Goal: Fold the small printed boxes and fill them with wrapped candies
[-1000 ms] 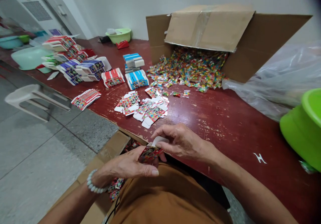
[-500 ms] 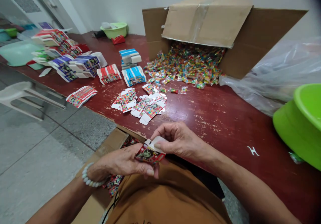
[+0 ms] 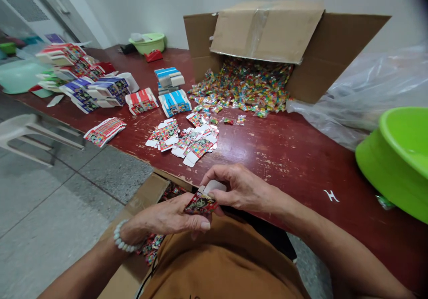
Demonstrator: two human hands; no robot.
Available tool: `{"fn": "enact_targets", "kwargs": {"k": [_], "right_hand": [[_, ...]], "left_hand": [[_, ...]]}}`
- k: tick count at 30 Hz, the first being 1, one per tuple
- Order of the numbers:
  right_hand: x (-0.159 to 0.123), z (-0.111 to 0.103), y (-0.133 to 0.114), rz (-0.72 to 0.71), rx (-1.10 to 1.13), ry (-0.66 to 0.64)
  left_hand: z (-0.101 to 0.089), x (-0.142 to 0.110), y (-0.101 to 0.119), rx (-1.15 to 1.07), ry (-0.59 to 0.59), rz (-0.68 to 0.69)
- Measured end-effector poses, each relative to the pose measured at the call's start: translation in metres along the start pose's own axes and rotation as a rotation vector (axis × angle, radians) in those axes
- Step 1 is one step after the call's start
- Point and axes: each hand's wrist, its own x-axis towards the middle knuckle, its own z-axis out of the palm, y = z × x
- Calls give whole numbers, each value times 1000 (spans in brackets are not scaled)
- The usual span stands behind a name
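A small red printed carton [image 3: 200, 201] sits between both hands, just in front of the red table's near edge [image 3: 267, 221]. My left hand [image 3: 170, 218], with a white bead bracelet at the wrist, grips its body from below. My right hand [image 3: 239, 187] pinches the carton's white end flap. Loose flat carton blanks [image 3: 187, 139] lie on the table just beyond the hands.
A big cardboard box [image 3: 284, 44] on its side spills small colourful candy packets [image 3: 244, 89]. Stacks of blue, red and purple cartons [image 3: 110, 89] stand at left. Green basins [image 3: 397, 156] and a clear plastic bag [image 3: 364, 98] are at right. An open carton box [image 3: 147, 218] sits on the floor below.
My view has shifted slightly, so the table things sit a little further left. The carton has turned a bit in my hands and my right fingers have worked at its white flap.
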Motion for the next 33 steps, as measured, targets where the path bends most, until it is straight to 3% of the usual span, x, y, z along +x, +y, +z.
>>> {"fn": "enact_targets", "kwargs": {"k": [6, 9, 13, 19, 22, 28, 33], "right_hand": [[5, -7, -5, 42, 189, -230], [8, -9, -3, 40, 113, -204], [10, -14, 0, -84, -1, -151], [15, -18, -9, -101, -155, -324], [21, -20, -15, -73, -195, -436], [36, -25, -12, -129, -296, -440], [44, -27, 3, -106, -175, -472]], "left_hand": [[1, 5, 10, -53, -39, 11], [1, 8, 6, -130, -124, -5], [0, 11, -2, -329, -304, 77], [6, 17, -3, -338, -394, -20], [8, 21, -3, -369, -434, 7], [5, 25, -5, -452, -451, 54], [8, 28, -5, -633, -481, 58]]}}
